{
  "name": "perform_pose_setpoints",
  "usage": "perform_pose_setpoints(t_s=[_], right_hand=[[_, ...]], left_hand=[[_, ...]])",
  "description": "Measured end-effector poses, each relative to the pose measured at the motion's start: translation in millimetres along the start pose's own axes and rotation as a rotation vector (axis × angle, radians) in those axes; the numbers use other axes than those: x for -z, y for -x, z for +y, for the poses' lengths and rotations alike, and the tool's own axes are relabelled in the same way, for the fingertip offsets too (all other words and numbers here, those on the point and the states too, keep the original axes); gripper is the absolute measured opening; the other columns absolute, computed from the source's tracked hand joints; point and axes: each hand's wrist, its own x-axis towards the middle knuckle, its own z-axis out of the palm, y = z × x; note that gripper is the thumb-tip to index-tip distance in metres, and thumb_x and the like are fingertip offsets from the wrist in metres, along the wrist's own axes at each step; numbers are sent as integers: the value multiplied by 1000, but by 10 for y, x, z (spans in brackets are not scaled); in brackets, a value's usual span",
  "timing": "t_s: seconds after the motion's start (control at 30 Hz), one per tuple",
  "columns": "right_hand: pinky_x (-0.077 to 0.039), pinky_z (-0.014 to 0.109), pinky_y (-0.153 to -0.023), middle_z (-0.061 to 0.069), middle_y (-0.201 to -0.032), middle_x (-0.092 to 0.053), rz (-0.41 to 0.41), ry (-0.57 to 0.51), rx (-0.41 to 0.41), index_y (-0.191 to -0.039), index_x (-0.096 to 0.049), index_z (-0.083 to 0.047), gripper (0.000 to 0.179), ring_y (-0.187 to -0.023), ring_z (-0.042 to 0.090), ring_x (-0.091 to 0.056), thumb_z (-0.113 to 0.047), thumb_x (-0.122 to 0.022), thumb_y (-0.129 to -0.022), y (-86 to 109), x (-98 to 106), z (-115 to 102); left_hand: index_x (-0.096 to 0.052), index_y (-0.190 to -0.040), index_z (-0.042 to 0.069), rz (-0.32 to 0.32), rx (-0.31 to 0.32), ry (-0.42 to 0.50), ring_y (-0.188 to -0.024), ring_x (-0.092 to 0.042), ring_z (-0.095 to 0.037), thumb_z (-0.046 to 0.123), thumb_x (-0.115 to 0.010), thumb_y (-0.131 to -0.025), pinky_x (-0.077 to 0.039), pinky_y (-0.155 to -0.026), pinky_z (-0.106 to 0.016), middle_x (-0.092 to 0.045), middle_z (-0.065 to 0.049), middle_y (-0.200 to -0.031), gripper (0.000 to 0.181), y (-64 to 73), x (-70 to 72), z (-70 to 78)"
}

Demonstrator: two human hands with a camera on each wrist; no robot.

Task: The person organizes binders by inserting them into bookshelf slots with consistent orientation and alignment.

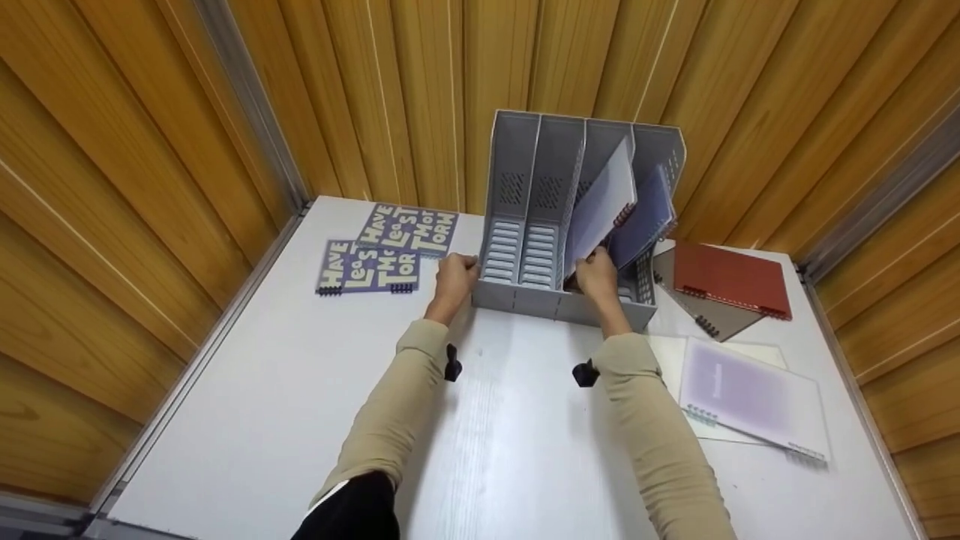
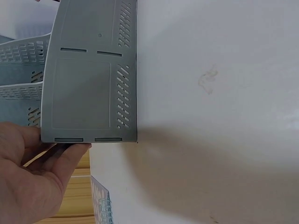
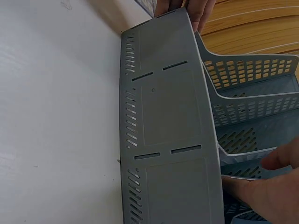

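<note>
A grey desktop file organizer with upright dividers stands at the back of the table. My left hand grips its front left corner; in the left wrist view the fingers bend around the edge. Over the front wall reaches my right hand, pinching the lower edge of a pale lavender spiral notebook that leans in the third compartment from the left. Beside it, a darker blue-purple spiral notebook tilts in the rightmost compartment. The right wrist view shows only a thin edge of the held notebook at the thumb.
Left of the organizer lie two purple lettered notebooks, overlapping. On the right, a red notebook covers part of a grey-brown one. Nearer, a pale purple notebook lies across a cream one. Wooden panels rise behind the table.
</note>
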Motion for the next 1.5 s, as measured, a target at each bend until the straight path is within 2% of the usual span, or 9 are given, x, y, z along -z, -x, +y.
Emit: perform_pose_setpoints(t_s=[0.2, 0.3, 0.5, 0.77, 1.03, 1.2, 1.3, 1.4, 1.5], right_hand=[[-36, 46, -115, 30, -158, -31, -68, -319, -1, -158, -17, 7, 57, -145, 39, -37, -2, -37, -105, 210, 144, 47], [-33, 46, -117, 29, -162, -25, -102, -419, 6, -158, -14, 7, 57, -148, 39, -31, 0, -36, -106, 299, 192, 48], [-34, 45, -117, 28, -163, -22, -167, -443, 3, -160, -10, 5, 59, -149, 39, -29, -2, -36, -107, 384, 184, 44], [-35, 44, -117, 27, -164, -20, -188, -446, -30, -160, -9, 5, 62, -149, 39, -29, -5, -37, -106, 330, 129, 168], [-36, 46, -115, 27, -163, -22, -206, -467, 40, -158, -17, 7, 57, -146, 41, -34, -2, -35, -105, 579, 365, 262], [-39, 44, -113, 25, -162, -27, -208, -436, 78, -157, -21, 8, 53, -144, 40, -38, -5, -36, -107, 815, 631, 515], [-40, 43, -112, 24, -162, -27, -189, -436, 59, -157, -21, 8, 52, -144, 41, -35, -6, -35, -108, 993, 829, 673], [-42, 40, -111, 24, -162, -27, -141, -437, 2, -158, -21, 6, 51, -143, 36, -39, -9, -32, -110, 1169, 1052, 854], [-43, 35, -110, 19, -161, -31, -79, -478, -80, -159, -19, 3, 53, -135, 22, -51, -14, -31, -111, 1367, 1281, 1066]], left_hand=[[-75, -118, 4, 48, -45, -29, -93, -65, -17, 8, -62, -99, -55, -82, -37, -73, -11, -119, 23, -8, 8, 0], [-75, -117, 4, 60, -46, -39, -94, -66, -18, 8, -62, -99, -55, -82, -37, -73, -11, -118, 22, -10, 18, -8], [-77, -114, 4, 64, -59, -63, -86, -63, -17, 8, -63, -99, -54, -77, -36, -75, -12, -113, 21, 5, 12, -36], [-79, -107, 3, 50, -74, -65, -74, -53, -15, 6, -62, -99, -43, -64, -30, -75, -16, -105, 20, 32, -12, -47], [-79, -106, 2, 60, -49, -86, -77, -57, -16, 4, -60, -99, -49, -67, -33, -75, -13, -105, 20, 23, -46, 29], [-72, -108, -4, 8, -55, -238, -89, -69, -28, 6, -48, -104, -56, -76, -44, -73, -20, -106, 26, 59, -99, 84], [-59, -129, -9, -16, -60, -309, -109, -67, -36, 13, -43, -108, -55, -90, -47, -66, -27, -122, 35, 130, -145, 126], [-35, -151, -10, -24, -96, -351, -140, -45, -37, 21, -43, -109, -37, -114, -50, -45, -28, -150, 52, 259, -236, 200], [-23, -158, -3, -45, -227, -461, -154, -18, -36, 21, -44, -107, -13, -123, -53, -22, -22, -165, 60, 476, -398, 298]])
